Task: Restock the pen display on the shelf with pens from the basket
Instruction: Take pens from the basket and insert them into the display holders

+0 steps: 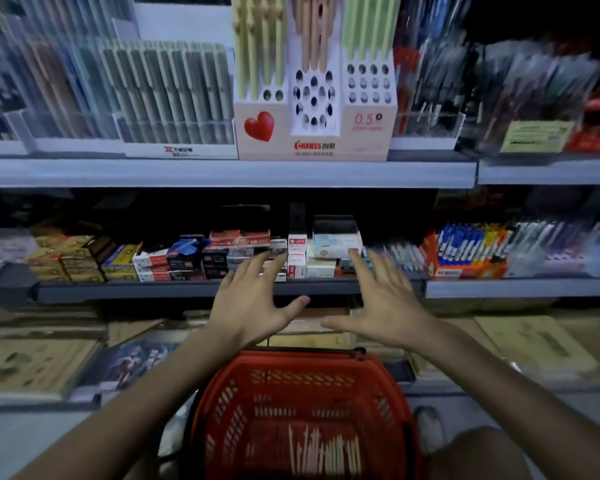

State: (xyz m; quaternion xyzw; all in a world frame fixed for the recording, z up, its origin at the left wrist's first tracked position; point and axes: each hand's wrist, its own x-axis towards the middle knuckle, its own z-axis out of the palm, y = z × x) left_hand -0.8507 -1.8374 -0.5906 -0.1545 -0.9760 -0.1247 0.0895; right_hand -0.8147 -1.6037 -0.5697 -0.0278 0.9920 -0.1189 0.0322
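Observation:
A red plastic basket (302, 379) stands on the floor below me, with several pale pens (323, 452) lying at its bottom. On the upper shelf a white cardboard pen display (314, 133) holds yellow, pink and green pens in its back rows; many front holes stand empty. My left hand (253, 299) and my right hand (385, 299) hover side by side above the basket, in front of the middle shelf. Both hands have fingers spread and hold nothing.
Clear trays of grey pens (174, 95) sit left of the display and dark pens (430, 88) to its right. The middle shelf (194, 289) carries small boxes and an orange marker box (465, 254). Notebooks (32, 365) lie on the lowest shelf. My knee (475, 452) is beside the basket.

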